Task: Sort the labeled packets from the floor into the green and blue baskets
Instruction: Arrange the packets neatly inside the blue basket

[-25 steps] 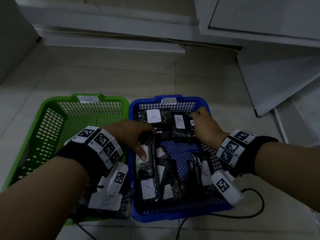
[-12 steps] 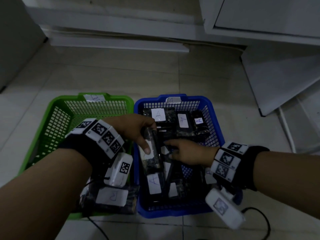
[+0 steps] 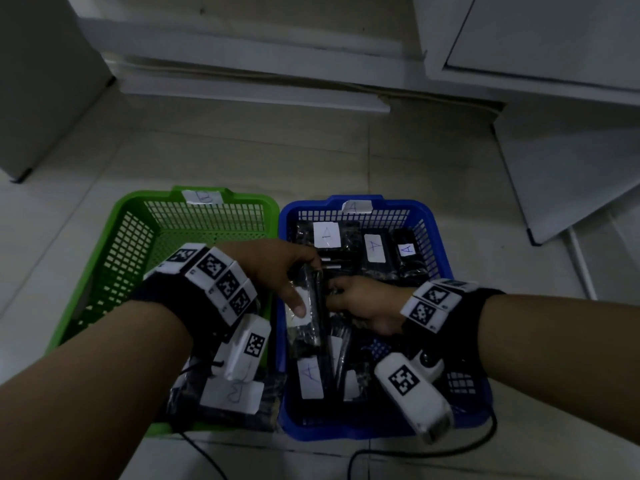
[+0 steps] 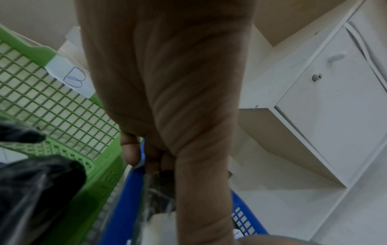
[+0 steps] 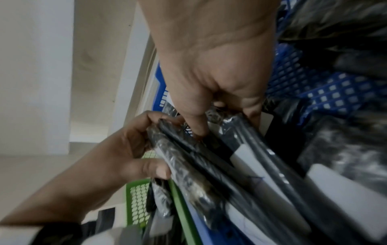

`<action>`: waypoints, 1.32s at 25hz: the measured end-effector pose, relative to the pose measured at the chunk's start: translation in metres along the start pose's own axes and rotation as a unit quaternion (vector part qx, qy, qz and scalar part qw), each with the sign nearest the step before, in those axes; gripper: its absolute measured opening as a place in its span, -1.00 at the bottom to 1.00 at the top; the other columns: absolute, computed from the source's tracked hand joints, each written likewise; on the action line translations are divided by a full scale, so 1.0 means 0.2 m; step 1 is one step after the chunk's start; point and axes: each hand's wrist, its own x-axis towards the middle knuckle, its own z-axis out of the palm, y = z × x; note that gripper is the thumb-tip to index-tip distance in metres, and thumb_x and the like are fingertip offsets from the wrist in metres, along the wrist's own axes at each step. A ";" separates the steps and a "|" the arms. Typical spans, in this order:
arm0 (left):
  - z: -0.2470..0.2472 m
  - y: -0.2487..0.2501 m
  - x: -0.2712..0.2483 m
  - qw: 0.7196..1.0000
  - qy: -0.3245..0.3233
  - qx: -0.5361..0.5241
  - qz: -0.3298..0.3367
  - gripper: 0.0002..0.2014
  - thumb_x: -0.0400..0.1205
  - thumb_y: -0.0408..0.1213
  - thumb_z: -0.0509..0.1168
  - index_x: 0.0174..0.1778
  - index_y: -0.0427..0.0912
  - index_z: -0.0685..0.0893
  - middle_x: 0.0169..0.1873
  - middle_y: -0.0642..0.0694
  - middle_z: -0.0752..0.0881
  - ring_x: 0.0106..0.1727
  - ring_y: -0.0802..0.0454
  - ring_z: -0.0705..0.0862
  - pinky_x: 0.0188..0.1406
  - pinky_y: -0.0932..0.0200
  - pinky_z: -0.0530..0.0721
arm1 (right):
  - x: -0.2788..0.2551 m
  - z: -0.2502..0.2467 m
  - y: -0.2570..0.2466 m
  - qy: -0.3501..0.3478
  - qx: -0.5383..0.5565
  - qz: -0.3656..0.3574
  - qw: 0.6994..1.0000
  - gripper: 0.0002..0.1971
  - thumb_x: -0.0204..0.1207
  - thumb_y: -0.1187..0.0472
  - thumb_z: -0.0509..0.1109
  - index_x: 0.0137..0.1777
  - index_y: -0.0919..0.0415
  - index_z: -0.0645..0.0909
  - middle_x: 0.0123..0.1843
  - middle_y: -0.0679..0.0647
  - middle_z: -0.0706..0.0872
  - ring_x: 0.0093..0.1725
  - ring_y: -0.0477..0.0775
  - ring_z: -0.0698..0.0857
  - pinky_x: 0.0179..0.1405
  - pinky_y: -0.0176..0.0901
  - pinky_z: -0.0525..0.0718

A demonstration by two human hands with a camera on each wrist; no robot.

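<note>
The green basket point(image 3: 149, 199) marked B stands left of the blue basket point(image 3: 429, 216) marked A. My left hand point(image 3: 304, 282) grips the top end of a black labeled packet point(image 3: 313, 313) that stands on edge in the blue basket. In the right wrist view its fingers curl round that packet point(image 5: 178, 159). My right hand point(image 3: 346, 292) is just to the right of it, and thumb and fingers pinch the top of a neighbouring upright packet point(image 5: 240, 132). Flat A packets point(image 3: 327, 235) line the blue basket's far end. A B packet point(image 3: 232, 393) lies in the green basket's near end.
Both baskets sit on a pale tiled floor. A white cabinet point(image 3: 540, 39) stands at the back right, with a white board point(image 3: 571, 161) leaning beside it. A black cable point(image 3: 415, 452) runs on the floor in front of the blue basket.
My right hand has come from the far right of the blue basket to its middle, beside my left hand. The left hand has kept hold of the upright packet.
</note>
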 end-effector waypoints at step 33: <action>-0.05 -0.04 -0.06 0.911 0.197 -0.361 -0.030 -0.69 0.48 -0.24 0.46 0.13 -0.11 0.66 -0.03 -0.12 0.75 -0.22 0.10 0.80 -0.33 0.25 0.76 | -0.10 -0.22 0.02 0.245 -0.235 -0.265 0.903 -0.75 0.60 0.36 0.22 0.16 0.36 0.68 0.17 0.17 0.61 0.14 -0.05 0.53 0.11 -0.44 0.38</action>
